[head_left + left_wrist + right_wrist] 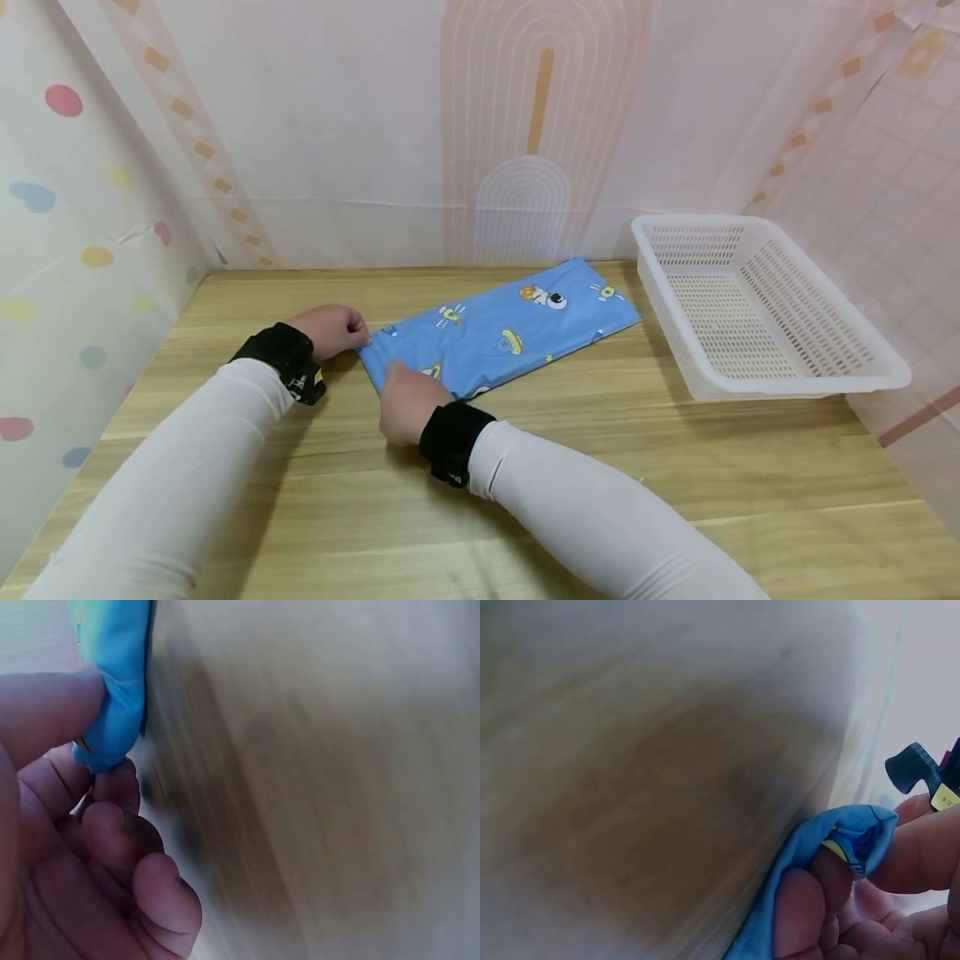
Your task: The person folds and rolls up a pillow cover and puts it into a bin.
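A folded blue cloth [487,325] with astronaut and spaceship prints lies as a long strip, slanting across the table. At its far left corner, my left hand [333,330] pinches the edge between thumb and forefinger; the left wrist view shows the pinched blue cloth [120,697] above the curled other fingers. My right hand [412,404] grips the near left corner. In the right wrist view, the cloth's folded edge [862,832] is bunched between thumb and fingers. The right hand's fingertips are partly hidden in the head view.
A white plastic basket [701,367] with slotted walls stands on the right, close to the cloth's right end. The wooden table [360,533] meets a patterned curtain [360,125] at the back, with a dotted curtain [90,208] on the left.
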The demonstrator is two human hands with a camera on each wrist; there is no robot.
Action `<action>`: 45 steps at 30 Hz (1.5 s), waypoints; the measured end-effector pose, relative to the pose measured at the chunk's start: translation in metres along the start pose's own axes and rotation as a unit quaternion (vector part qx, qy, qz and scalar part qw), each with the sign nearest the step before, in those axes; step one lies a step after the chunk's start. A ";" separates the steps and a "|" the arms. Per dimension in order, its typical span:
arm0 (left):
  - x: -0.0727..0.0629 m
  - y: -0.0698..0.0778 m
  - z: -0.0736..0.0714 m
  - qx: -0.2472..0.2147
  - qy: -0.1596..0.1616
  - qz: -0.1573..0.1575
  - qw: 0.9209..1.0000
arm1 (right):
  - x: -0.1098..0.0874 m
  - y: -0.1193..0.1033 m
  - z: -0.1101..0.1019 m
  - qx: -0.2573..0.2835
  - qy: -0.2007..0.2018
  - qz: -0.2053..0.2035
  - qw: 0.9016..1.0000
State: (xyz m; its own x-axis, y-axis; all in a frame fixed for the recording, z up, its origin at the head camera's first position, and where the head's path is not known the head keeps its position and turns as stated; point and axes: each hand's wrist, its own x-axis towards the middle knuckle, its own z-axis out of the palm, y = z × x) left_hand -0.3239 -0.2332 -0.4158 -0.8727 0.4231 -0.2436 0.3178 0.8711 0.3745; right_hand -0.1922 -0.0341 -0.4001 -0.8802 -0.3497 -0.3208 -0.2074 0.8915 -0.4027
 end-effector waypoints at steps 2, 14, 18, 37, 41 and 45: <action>0.001 0.001 0.001 -0.009 0.006 -0.007 1.000 | -0.001 0.000 0.000 0.006 0.002 -0.004 1.000; -0.009 0.023 0.003 -0.018 0.092 -0.040 0.995 | -0.002 0.007 -0.003 -0.047 0.021 -0.046 0.998; -0.012 0.024 0.006 0.014 0.108 -0.015 0.994 | -0.007 0.006 -0.002 -0.102 0.048 -0.065 0.991; -0.021 0.005 0.008 0.059 0.070 0.111 0.990 | -0.016 0.003 0.001 -0.222 0.052 -0.124 0.966; -0.023 0.006 0.010 0.074 0.079 0.106 0.988 | -0.015 0.005 0.003 -0.211 0.060 -0.119 0.968; -0.024 0.006 0.011 0.078 0.087 0.106 0.987 | -0.014 0.007 0.004 -0.204 0.072 -0.123 0.969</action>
State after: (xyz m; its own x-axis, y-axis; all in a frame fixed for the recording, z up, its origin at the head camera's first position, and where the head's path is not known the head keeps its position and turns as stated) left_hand -0.2968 -0.2353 -0.4177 -0.8260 0.5635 -0.0124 0.5423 0.8005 0.2553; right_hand -0.1793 -0.0236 -0.4020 -0.8271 -0.5485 -0.1231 -0.5439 0.8361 -0.0709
